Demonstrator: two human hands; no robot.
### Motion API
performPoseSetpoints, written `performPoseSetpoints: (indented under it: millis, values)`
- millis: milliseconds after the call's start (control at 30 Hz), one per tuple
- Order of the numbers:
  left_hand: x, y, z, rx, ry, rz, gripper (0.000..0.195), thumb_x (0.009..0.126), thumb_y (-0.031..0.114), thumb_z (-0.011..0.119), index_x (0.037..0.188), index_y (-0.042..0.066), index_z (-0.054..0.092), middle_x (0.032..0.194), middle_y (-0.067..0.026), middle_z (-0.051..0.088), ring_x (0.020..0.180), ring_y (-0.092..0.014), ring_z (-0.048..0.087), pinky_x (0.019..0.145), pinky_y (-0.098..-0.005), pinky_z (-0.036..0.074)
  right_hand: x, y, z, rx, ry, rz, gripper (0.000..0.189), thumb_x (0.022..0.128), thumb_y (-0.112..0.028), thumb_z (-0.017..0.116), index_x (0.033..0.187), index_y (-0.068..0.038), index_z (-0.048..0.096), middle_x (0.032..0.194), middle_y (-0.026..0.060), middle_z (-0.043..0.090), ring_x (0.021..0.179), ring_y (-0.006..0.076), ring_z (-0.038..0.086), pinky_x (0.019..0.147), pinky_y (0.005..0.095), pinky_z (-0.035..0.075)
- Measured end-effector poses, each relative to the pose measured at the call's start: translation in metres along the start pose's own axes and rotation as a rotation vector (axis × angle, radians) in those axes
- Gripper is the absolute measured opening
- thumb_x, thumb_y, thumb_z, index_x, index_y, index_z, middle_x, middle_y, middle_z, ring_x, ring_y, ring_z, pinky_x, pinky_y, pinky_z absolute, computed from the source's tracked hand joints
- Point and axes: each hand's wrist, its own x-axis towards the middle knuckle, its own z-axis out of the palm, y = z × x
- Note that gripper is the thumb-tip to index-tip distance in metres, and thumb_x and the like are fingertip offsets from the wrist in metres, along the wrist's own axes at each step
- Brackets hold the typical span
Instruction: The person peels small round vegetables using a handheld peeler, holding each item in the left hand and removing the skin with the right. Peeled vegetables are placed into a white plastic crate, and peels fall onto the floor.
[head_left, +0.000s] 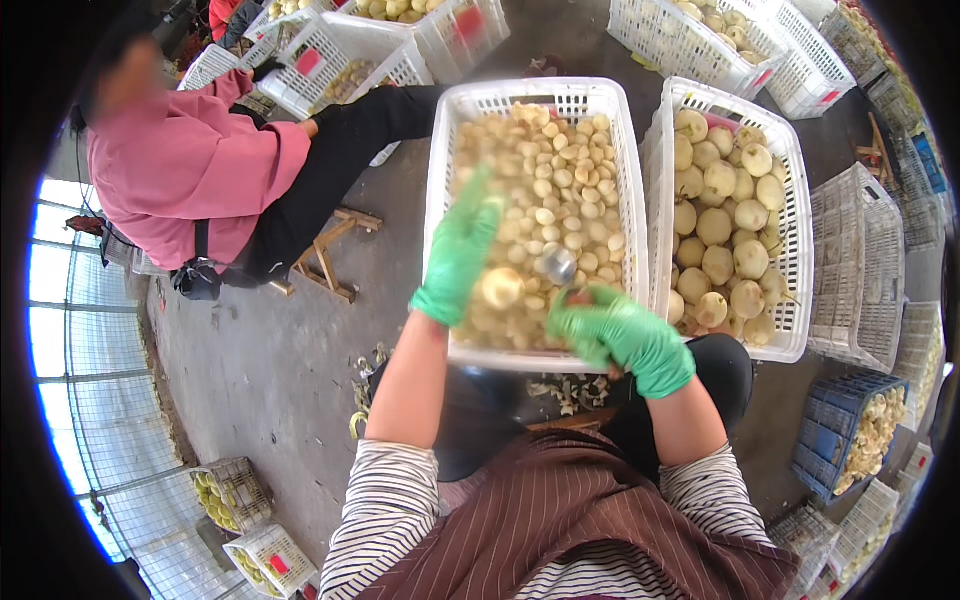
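My left hand (461, 251), in a green glove, is over the left part of a white plastic crate (534, 361) of small pale round pieces (562, 178). Its fingers are blurred and extended, with no clear object in its grasp. Just right of it, a larger pale peeled fruit (502, 288) is blurred above the pieces. My right hand (619, 330), also green-gloved, is closed around the dark handle of a tool with a round metal head (559, 265), at the crate's near right. A second white crate (799, 247) holds larger peeled fruits (718, 225).
A person in a pink jacket (202, 165) sits at left by a wooden stool (326, 255). More white crates (697, 45) stand ahead. A grey crate (855, 262) and a blue crate (832, 435) stand at right. Peelings (574, 394) lie below the near crate.
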Motion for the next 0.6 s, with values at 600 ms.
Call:
performPoseSetpoints:
  millis: [600]
  values:
    - [-0.003,-0.022,-0.014,-0.687,-0.474,-0.420,0.072,0.076,0.028,0.081,0.136,0.004,0.048,0.129,-0.0135,0.059,0.116,-0.028,0.059,0.097,-0.0394,0.051,0.031,0.033,0.007,0.203,0.364,-0.290,0.038,0.088,-0.019,0.071,0.120,-0.002,0.059,0.098,0.0017,0.062,0.086,0.0093,0.059,0.074,0.0227,0.050]
